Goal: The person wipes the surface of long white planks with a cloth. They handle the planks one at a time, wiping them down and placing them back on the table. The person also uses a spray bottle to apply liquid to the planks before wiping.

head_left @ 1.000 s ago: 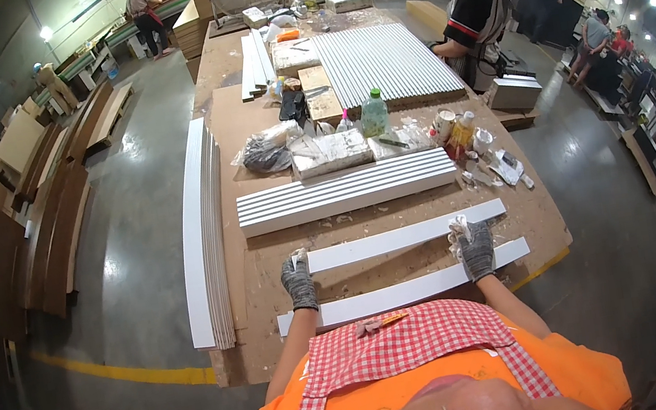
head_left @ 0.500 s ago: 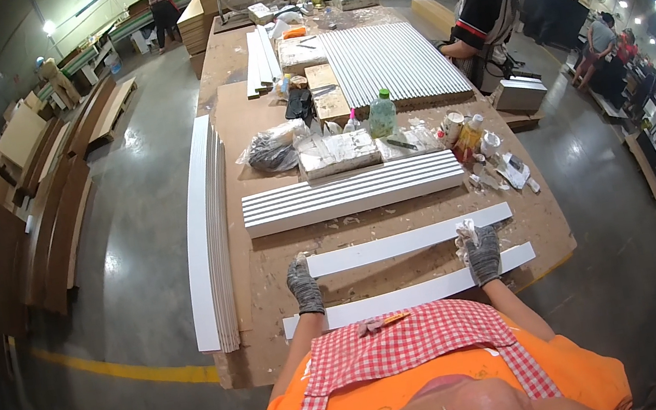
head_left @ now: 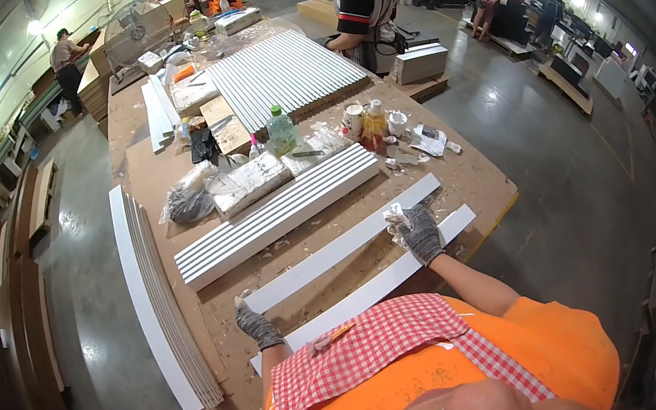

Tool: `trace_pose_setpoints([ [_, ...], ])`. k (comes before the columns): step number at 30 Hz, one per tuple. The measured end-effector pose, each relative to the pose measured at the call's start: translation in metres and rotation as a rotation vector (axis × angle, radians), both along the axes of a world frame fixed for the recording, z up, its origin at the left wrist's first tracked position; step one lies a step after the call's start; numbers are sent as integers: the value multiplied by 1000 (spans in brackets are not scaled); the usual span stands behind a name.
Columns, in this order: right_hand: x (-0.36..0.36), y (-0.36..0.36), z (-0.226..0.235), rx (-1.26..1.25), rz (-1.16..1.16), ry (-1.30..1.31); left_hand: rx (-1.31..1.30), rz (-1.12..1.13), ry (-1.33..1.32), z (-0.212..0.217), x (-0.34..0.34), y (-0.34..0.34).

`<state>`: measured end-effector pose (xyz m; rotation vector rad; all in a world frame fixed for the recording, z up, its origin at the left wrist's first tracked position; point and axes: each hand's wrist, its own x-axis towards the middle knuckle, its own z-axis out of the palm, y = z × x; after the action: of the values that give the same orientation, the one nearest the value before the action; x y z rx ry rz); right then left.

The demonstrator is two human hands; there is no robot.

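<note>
A flat white strip [head_left: 335, 248] lies across the table before me. My left hand [head_left: 258, 323], in a grey knit glove, has its fingers closed at the strip's left end. Toward the right end, my right hand [head_left: 421, 235], gloved alike, is closed round a crumpled white rag [head_left: 395, 216] that rests on the strip. A second white strip [head_left: 374, 282] lies nearer my body, partly below the right wrist. Beyond the first strip is a row of several white strips [head_left: 278, 217] set side by side. The undersides of both hands are hidden.
A stack of long white strips [head_left: 145, 294] lines the table's left edge. Farther off are a green-capped bottle [head_left: 281, 133], an amber bottle [head_left: 373, 125], a bagged bundle [head_left: 189, 197] and a wide ribbed white panel [head_left: 286, 74]. A co-worker [head_left: 364, 2] stands at the table's far right side.
The whole view has turned to the right, so the table now appears slanted. Both hands keep about the same places on the white strip, with the rag still in my right hand.
</note>
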<state>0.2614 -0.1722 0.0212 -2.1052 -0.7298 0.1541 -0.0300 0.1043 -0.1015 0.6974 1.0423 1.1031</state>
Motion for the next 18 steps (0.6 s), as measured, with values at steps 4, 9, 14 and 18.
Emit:
trace_pose_setpoints([
  [4, -8, 0, 9, -26, -31, -163, -63, -33, 12, 15, 2, -2],
  [9, 6, 0, -11, 37, 0, 0, 75, -44, 201, -4, -4, 4],
  [14, 25, -4, -49, -170, -26, -350, 174, -59, 182, 24, -2, -8],
  [18, 51, -10, -91, -73, -6, -308, 146, -77, 234, 33, 8, -12],
])
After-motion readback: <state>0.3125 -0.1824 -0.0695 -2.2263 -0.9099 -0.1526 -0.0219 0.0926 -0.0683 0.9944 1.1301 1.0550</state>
